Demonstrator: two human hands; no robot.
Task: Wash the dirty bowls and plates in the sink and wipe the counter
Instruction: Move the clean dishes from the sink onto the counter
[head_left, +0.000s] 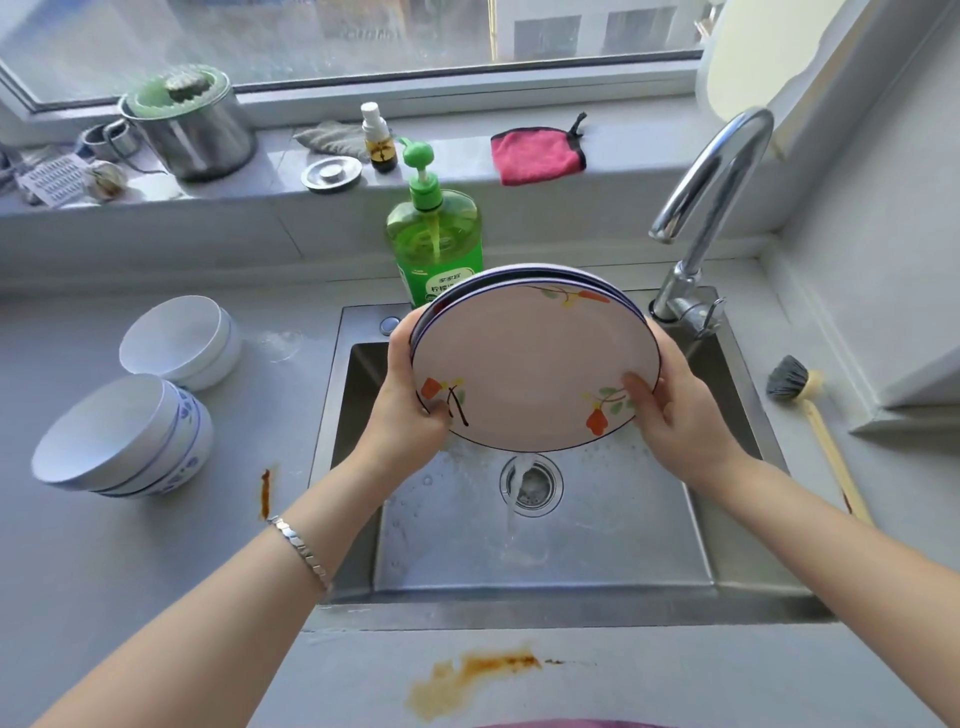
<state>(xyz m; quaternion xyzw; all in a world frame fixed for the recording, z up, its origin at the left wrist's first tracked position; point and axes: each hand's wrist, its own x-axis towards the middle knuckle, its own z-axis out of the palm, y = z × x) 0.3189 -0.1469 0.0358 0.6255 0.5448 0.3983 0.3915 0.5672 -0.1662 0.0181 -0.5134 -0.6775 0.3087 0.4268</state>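
A stack of white plates (530, 358) with orange flower patterns and blue rims is held tilted over the steel sink (545, 545). My left hand (410, 410) grips the stack's left edge and my right hand (675, 410) grips its right edge, thumbs on the front face. Water runs off the lowest rim into the drain (531, 484). On the counter to the left stand two stacks of white bowls, one nearer (119, 436) and one farther (179, 340), both tipped on their sides. Brown sauce stains mark the counter at the front edge (467, 675) and left of the sink (265, 493).
A green dish soap bottle (434, 228) stands behind the sink, the curved tap (711, 192) at its back right. A dish brush (810, 415) lies on the right counter. On the sill sit a pink cloth (537, 156), a small spray bottle (380, 137), a sink plug (331, 174) and a metal pot (192, 124).
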